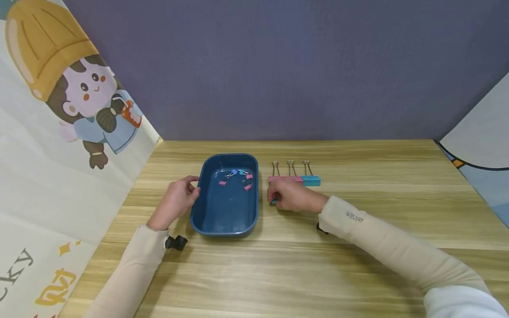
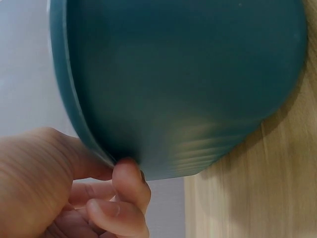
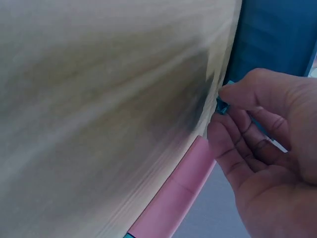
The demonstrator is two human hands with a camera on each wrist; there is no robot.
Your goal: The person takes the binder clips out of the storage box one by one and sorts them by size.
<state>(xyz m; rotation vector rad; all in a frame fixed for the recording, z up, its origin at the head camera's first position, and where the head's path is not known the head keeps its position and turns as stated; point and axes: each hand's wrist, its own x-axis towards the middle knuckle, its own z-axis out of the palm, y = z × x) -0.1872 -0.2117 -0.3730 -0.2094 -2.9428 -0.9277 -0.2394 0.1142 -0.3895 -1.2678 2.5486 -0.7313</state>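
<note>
At the left side of a dark blue plastic tub (image 1: 224, 216), my left hand (image 1: 175, 201) grips the rim between thumb and fingers. Several small binder clips lie inside the tub, among them a pink one (image 1: 222, 183) and a light blue one (image 1: 234, 172). My right hand (image 1: 292, 194), just right of the tub, pinches a small teal binder clip (image 3: 222, 106) between thumb and index finger. Close behind that hand stand larger binder clips in a row, pink ones (image 3: 181, 193) and a teal one (image 1: 312, 181), their wire handles pointing away from me.
Everything stands on a wood-grain table (image 1: 278, 274). A purple-grey panel (image 1: 278, 70) rises at its back edge, and a printed cloth (image 1: 39, 176) with a cartoon figure hangs on the left. Another printed sheet (image 1: 485, 128) is at the right.
</note>
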